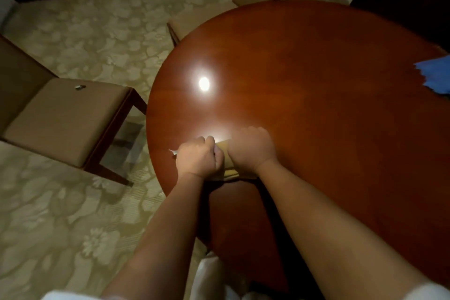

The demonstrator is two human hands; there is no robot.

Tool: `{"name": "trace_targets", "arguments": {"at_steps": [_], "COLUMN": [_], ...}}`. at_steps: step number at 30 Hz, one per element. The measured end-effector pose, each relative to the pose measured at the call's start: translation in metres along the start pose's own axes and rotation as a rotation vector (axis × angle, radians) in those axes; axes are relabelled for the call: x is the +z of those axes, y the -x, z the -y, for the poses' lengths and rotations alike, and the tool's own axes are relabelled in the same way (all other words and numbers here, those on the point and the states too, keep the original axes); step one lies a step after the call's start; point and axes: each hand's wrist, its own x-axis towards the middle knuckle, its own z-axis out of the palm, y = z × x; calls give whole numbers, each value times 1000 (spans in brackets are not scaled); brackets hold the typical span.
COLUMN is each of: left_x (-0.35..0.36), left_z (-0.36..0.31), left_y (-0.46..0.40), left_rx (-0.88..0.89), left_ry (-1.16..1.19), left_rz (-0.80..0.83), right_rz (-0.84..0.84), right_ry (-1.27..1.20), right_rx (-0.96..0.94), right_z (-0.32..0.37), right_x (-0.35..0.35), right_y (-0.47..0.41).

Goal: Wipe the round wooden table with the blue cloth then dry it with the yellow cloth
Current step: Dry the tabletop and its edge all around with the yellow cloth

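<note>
The round wooden table fills the right half of the view, with a lamp glare on its left part. A folded yellow cloth lies near the table's left front edge, mostly hidden under both hands. My left hand is curled in a fist round the cloth's left end. My right hand lies over the cloth's right part with its fingers bent down onto it. The blue cloth lies crumpled at the table's far right edge, cut off by the frame.
A tan upholstered chair stands to the left on the patterned carpet, with a small metal object on its seat. A second chair is tucked in at the table's far side. Dark furniture lines the back.
</note>
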Motion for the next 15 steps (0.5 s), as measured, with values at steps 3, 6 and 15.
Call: {"name": "trace_targets", "arguments": {"at_steps": [3,6,15], "left_x": [-17,-16,-19], "left_z": [-34,-93,-289], "left_y": [7,13,45], "left_rx": [16,19,485], "left_ry": [-13,73,172], "left_rz": [112,206,275], "right_rz": [210,277,382], "right_ry": [110,84,45], "right_rx": [-71,-39,536], "right_z": [-20,-64,-170], "right_x": [-22,-46,-118], "right_y": [11,52,241]}}
